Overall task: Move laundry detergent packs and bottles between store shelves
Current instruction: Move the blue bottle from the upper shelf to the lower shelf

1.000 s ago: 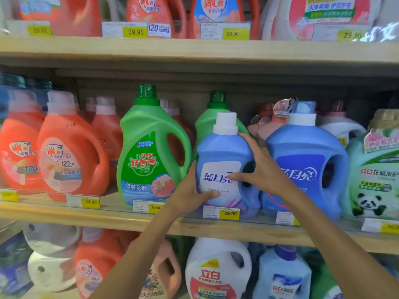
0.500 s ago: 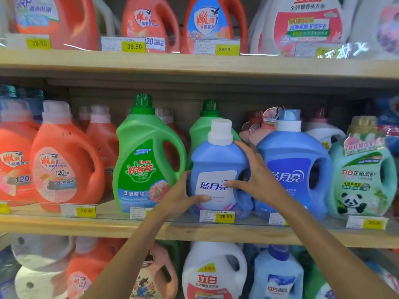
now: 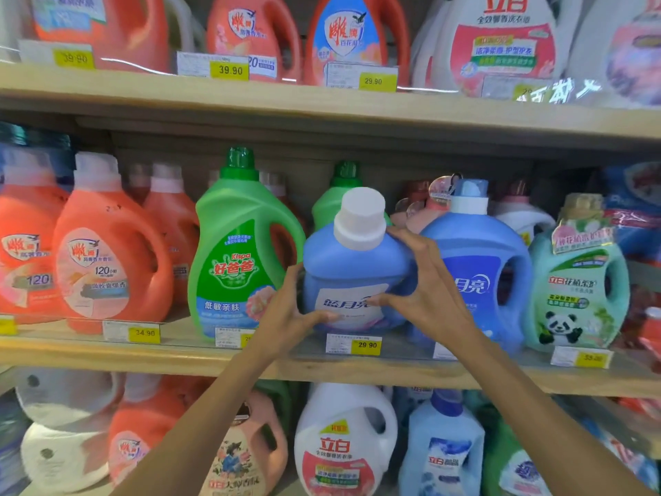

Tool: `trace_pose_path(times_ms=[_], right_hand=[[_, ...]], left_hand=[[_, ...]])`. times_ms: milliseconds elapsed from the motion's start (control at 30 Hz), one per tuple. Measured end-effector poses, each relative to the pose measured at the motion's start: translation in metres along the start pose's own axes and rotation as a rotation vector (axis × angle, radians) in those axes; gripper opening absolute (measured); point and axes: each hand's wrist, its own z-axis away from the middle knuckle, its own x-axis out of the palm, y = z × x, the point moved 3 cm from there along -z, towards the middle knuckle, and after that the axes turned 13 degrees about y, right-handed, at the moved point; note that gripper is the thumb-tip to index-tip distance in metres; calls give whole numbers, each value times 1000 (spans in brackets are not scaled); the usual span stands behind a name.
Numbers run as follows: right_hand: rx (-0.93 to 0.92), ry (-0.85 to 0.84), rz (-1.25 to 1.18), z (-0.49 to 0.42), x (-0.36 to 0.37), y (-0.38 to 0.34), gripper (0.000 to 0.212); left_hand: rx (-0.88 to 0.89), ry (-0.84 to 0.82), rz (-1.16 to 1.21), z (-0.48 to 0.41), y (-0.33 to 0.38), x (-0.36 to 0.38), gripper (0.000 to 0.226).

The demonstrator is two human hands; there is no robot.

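A small blue detergent bottle (image 3: 354, 277) with a white cap is tipped toward me at the front of the middle shelf (image 3: 186, 359). My left hand (image 3: 286, 316) grips its lower left side, thumb across the white label. My right hand (image 3: 425, 291) holds its right side, fingers curled over the shoulder and handle. A larger blue bottle (image 3: 479, 273) stands just right of it, a green bottle (image 3: 239, 259) just left.
Orange bottles (image 3: 107, 252) fill the shelf's left part, and a mint panda bottle (image 3: 579, 288) stands at the right. The top shelf (image 3: 286, 102) carries red and white jugs. Below are a white jug (image 3: 343, 438) and a pale blue bottle (image 3: 443, 449). Price tags line the shelf edges.
The small blue bottle has tilted forward, its cap now leaning toward me. Both hands keep their hold on its sides. The view has moved closer.
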Motion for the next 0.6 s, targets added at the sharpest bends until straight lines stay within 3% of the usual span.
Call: trace_pose_path(times_ms=[133,267,467,600], right_hand=[[16,68,-109,-19,-25,-28,101],[121,99,-281,-11,-30,-45,91],[388,47,-338,54,-15,-56,84],[520,-45,-349,113,-4,-59,80]], left_hand=[[68,34,86,9,40,-22,88],[24,98,195,50,55,-30,73],[-229,89,348,131,48,-34,35],[-361,86,304,192,20,-37,39]])
